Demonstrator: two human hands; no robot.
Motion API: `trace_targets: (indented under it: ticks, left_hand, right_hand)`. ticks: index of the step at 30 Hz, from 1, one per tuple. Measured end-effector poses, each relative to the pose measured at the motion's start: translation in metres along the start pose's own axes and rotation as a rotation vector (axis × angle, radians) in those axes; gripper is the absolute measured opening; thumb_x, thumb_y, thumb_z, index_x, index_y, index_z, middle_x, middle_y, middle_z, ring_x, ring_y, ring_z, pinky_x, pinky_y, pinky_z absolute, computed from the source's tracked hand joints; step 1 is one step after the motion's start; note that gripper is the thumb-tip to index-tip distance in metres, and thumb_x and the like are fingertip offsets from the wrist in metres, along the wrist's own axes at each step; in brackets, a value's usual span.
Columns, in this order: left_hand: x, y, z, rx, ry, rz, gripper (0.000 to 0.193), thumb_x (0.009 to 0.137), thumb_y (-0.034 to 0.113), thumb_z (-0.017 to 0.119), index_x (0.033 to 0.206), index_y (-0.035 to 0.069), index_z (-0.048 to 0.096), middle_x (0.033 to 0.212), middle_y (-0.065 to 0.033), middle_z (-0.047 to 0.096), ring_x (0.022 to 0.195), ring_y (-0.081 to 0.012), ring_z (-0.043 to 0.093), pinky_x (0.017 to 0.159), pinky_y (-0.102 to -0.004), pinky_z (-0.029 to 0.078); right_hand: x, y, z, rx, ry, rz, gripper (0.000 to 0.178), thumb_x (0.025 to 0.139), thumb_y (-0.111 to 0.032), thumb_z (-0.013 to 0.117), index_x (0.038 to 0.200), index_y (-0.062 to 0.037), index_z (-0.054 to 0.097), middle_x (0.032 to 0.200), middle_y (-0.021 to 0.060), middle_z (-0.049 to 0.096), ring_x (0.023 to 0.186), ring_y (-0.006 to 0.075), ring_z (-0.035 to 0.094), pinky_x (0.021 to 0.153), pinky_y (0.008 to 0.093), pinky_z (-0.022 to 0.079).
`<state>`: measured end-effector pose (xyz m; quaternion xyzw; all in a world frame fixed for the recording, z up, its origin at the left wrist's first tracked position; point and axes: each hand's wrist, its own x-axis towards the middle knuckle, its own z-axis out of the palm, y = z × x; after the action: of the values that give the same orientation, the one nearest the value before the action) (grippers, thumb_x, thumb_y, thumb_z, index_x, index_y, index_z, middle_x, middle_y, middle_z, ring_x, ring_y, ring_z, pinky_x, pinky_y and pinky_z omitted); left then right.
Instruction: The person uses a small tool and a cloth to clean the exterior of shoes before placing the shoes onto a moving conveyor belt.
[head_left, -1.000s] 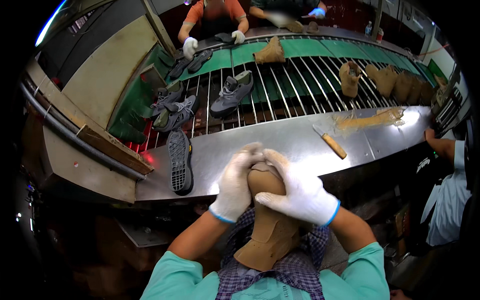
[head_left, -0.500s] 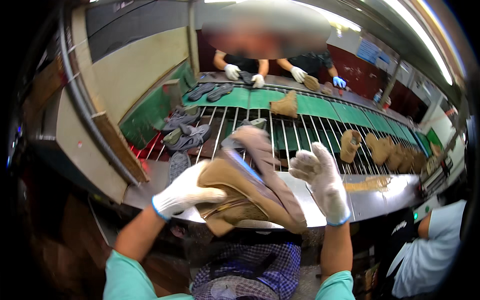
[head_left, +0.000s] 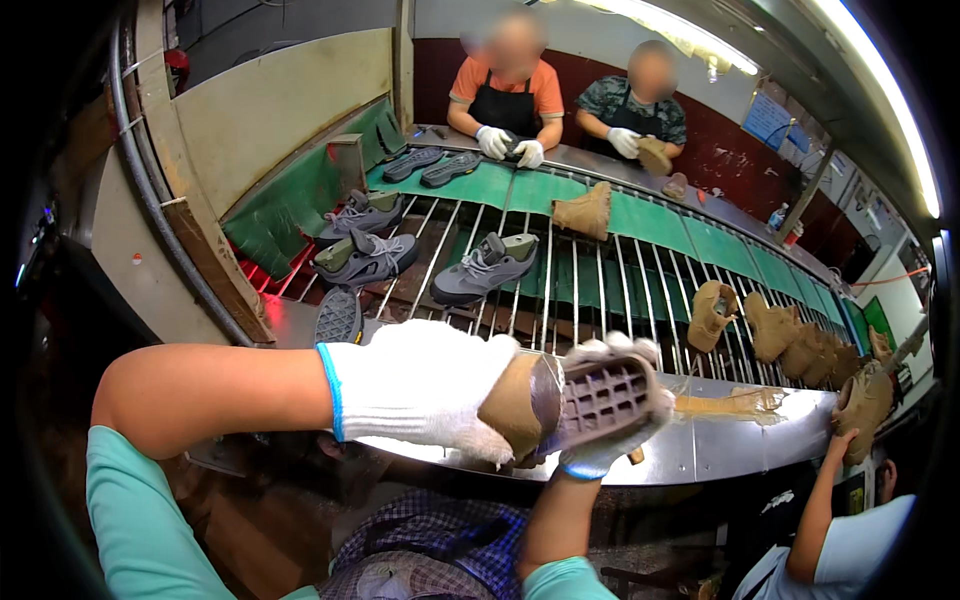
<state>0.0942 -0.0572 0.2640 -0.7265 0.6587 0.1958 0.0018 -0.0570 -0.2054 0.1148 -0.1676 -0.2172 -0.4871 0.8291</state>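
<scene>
My left hand [head_left: 430, 380], in a white knit glove with a blue cuff, is closed around a tan boot [head_left: 515, 408] held sideways above the metal ledge. Much of the boot is hidden behind that glove. My right hand [head_left: 638, 405], gloved the same way, wraps its fingers round a brownish-grey shoe sole [head_left: 603, 400]. A grid of hollow cells on the sole faces up toward me. The sole's inner end meets the underside of the boot; whether they are joined there I cannot tell.
Beyond the metal ledge [head_left: 700, 440] runs a rack of rods carrying a grey shoe [head_left: 485, 268], other grey shoes at left and several tan boots [head_left: 772, 325] at right. Dark soles [head_left: 450, 168] lie on a green strip. Two co-workers handle footwear opposite; another person at right holds a boot [head_left: 864, 410].
My right hand, open and apart before, now grips the sole. The boot has turned, and my left forearm has swung across to the right. The grey shoe behind is now uncovered.
</scene>
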Motion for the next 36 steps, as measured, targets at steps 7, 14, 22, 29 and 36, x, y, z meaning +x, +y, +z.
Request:
trace_targets:
  ticks: [7, 14, 22, 29, 36]
  left_hand:
    - [0.009, 0.022, -0.001, 0.072, 0.139, 0.18, 0.081, 0.083, 0.06, 0.084, 0.127, -0.003, 0.059, 0.093, -0.0203, 0.076, 0.082, -0.0413, 0.077, 0.071, -0.0488, 0.063]
    - [0.047, 0.043, -0.016, 0.106, 0.006, 0.254, 0.085, 0.083, 0.063, 0.083, 0.13, -0.004, 0.058, 0.094, -0.0209, 0.076, 0.082, -0.0422, 0.078, 0.071, -0.05, 0.064]
    - [0.071, 0.07, -0.016, 0.208, -0.173, 0.219, 0.089, 0.09, 0.062, 0.076, 0.139, -0.009, 0.055, 0.092, -0.021, 0.077, 0.081, -0.0407, 0.079, 0.07, -0.0497, 0.065]
    - [0.075, 0.074, -0.022, 0.189, -0.267, 0.189, 0.088, 0.09, 0.061, 0.076, 0.14, -0.009, 0.055, 0.099, -0.0218, 0.078, 0.086, -0.0382, 0.08, 0.074, -0.0479, 0.065]
    - [0.059, 0.097, -0.014, 0.218, -0.066, 0.378, 0.085, 0.091, 0.06, 0.078, 0.136, -0.008, 0.055, 0.103, -0.0196, 0.079, 0.089, -0.0339, 0.081, 0.085, -0.0462, 0.064]
  right_hand:
    - [-0.009, 0.0, -0.005, -0.036, -0.035, -0.089, 0.062, 0.085, -0.046, 0.083, 0.131, -0.0075, 0.065, 0.125, 0.0163, 0.064, 0.121, 0.0331, 0.063, 0.113, 0.0492, 0.051]
    - [-0.006, -0.041, -0.005, -0.631, -0.026, -0.031, 0.065, 0.068, -0.045, 0.085, 0.116, -0.0055, 0.067, 0.124, 0.0189, 0.062, 0.121, 0.0354, 0.062, 0.107, 0.0487, 0.052]
    - [-0.01, -0.073, 0.002, -0.818, -0.089, -0.001, 0.059, 0.074, -0.048, 0.086, 0.109, -0.0044, 0.069, 0.127, 0.0188, 0.06, 0.123, 0.0379, 0.062, 0.115, 0.0587, 0.049]
    - [-0.018, -0.082, 0.025, -1.001, 0.035, 0.06, 0.048, 0.09, -0.048, 0.078, 0.109, -0.0055, 0.067, 0.13, 0.0215, 0.061, 0.127, 0.0409, 0.061, 0.117, 0.0593, 0.047]
    - [-0.033, -0.114, 0.067, -1.398, 0.118, 0.198, 0.014, 0.097, -0.013, 0.06, 0.109, -0.0064, 0.063, 0.136, 0.0186, 0.063, 0.129, 0.0286, 0.059, 0.118, 0.0457, 0.044]
